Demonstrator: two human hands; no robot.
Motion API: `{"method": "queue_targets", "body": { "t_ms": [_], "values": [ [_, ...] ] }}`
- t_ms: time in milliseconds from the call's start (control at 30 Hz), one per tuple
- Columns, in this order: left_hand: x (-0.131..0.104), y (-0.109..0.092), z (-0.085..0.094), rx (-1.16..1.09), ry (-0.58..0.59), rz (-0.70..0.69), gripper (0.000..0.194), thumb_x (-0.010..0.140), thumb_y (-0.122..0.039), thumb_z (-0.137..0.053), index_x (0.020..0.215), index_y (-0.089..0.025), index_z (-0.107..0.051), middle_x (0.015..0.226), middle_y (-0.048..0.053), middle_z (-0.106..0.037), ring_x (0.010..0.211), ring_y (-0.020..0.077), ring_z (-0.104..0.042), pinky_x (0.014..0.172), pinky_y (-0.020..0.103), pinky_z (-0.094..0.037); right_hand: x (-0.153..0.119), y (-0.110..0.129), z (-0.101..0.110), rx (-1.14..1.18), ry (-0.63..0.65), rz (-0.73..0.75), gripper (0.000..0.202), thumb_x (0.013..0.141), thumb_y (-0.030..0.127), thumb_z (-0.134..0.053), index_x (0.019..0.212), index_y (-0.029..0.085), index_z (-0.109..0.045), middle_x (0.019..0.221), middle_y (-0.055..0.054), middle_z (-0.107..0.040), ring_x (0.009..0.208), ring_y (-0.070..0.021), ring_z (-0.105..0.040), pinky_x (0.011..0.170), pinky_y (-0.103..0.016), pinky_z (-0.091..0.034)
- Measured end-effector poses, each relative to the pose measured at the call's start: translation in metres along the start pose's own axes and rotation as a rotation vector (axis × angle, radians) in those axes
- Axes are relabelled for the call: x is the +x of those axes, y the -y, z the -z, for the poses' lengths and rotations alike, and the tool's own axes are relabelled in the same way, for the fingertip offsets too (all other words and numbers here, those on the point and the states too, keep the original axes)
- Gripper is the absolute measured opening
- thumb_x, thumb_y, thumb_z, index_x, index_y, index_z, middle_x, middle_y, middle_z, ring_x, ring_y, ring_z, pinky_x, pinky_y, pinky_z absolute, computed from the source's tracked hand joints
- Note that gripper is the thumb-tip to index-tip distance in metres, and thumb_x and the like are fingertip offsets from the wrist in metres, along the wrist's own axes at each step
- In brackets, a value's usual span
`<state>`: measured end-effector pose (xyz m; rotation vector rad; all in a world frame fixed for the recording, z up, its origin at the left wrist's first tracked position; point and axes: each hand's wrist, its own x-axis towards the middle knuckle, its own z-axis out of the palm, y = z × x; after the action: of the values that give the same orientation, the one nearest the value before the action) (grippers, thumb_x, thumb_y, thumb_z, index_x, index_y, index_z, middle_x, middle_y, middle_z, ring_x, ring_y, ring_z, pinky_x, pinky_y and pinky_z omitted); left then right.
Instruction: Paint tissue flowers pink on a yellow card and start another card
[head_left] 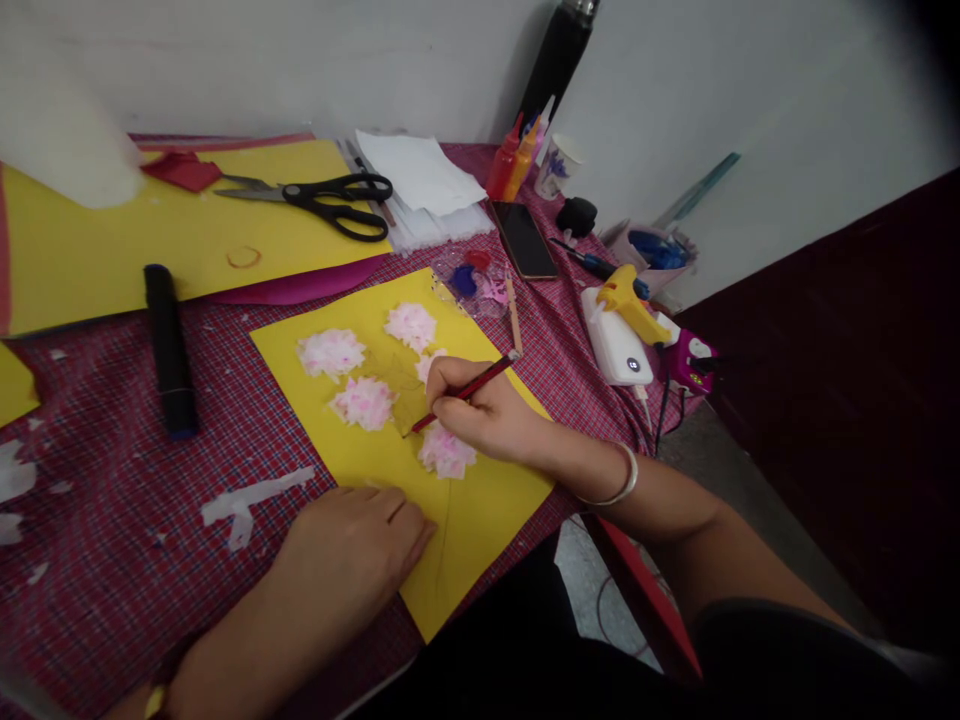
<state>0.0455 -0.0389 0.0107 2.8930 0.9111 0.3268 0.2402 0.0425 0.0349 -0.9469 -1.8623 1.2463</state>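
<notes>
Left of the sheet (487, 530), a strip of surface (247, 410) up to the marker (171, 350) gives room to pass. The left hand (356, 540) blocks its near-left edge; the right hand (472, 405) and pencil (487, 376), its middle. Puffs (331, 353) crowd its far half. Beyond its right edge stand glue gun (630, 303) and power bank (611, 340).

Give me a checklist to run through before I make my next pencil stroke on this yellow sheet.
1. Pencil in grip: ok, held in the right hand, point down at the sheet.
2. Yellow sheet steadied: ok, the left hand lies over its left edge.
3. Pink-and-white flowers firmly stuck: cannot tell, nothing shows what is beneath them.
4. Scissors closed: not ok, the blades stand slightly apart.
5. Glue gun away from the sheet: ok, it rests on the white power bank.
6. Glue gun cool: cannot tell.
</notes>
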Motion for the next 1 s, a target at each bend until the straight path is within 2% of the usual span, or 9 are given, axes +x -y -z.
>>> {"method": "queue_targets", "body": {
  "t_ms": [233, 467, 567, 833, 1000],
  "values": [
    [0.000, -0.001, 0.001, 0.016, 0.008, 0.005, 0.027, 0.091, -0.015, -0.046, 0.068, -0.022, -0.058, 0.059, 0.000, -0.060, 0.051, 0.0208, -0.058, 0.049, 0.033, -0.037, 0.000, 0.000, -0.005, -0.014, 0.025, 0.020, 0.009, 0.075, 0.014, -0.045, 0.068, 0.018, -0.047, 0.066, 0.004, -0.047, 0.060, -0.0084, -0.043, 0.059, -0.024, -0.036],
    [0.001, -0.001, 0.002, 0.017, 0.019, 0.007, 0.020, 0.086, -0.015, -0.055, 0.068, -0.023, -0.058, 0.059, -0.002, -0.060, 0.051, 0.0200, -0.059, 0.049, 0.032, -0.037, 0.000, 0.000, -0.003, -0.028, 0.020, -0.021, 0.009, 0.073, 0.016, -0.045, 0.065, 0.019, -0.043, 0.064, 0.004, -0.044, 0.061, -0.0088, -0.041, 0.057, -0.023, -0.034],
    [0.001, -0.001, 0.003, 0.020, 0.035, 0.010, 0.022, 0.087, -0.014, -0.054, 0.068, -0.023, -0.058, 0.059, -0.002, -0.060, 0.052, 0.0197, -0.059, 0.049, 0.032, -0.037, 0.000, 0.002, 0.000, -0.019, 0.025, -0.050, 0.009, 0.073, 0.017, -0.045, 0.065, 0.019, -0.042, 0.063, 0.004, -0.043, 0.060, -0.0090, -0.040, 0.057, -0.024, -0.033],
    [0.001, -0.001, 0.002, -0.005, -0.022, 0.015, 0.030, 0.092, -0.015, -0.044, 0.066, -0.023, -0.056, 0.057, -0.001, -0.058, 0.049, 0.0208, -0.058, 0.048, 0.034, -0.038, -0.001, 0.006, 0.008, 0.015, 0.018, -0.136, 0.010, 0.072, 0.016, -0.046, 0.063, 0.019, -0.041, 0.061, 0.005, -0.038, 0.060, -0.0090, -0.036, 0.056, -0.024, -0.029],
    [0.002, -0.001, 0.003, -0.001, 0.012, 0.022, 0.029, 0.092, -0.015, -0.046, 0.067, -0.023, -0.057, 0.058, -0.002, -0.059, 0.051, 0.0198, -0.058, 0.050, 0.033, -0.038, -0.001, 0.007, 0.012, -0.001, -0.012, -0.188, 0.010, 0.071, 0.016, -0.045, 0.063, 0.019, -0.041, 0.059, 0.005, -0.037, 0.059, -0.0089, -0.035, 0.055, -0.024, -0.027]
  ]
}}
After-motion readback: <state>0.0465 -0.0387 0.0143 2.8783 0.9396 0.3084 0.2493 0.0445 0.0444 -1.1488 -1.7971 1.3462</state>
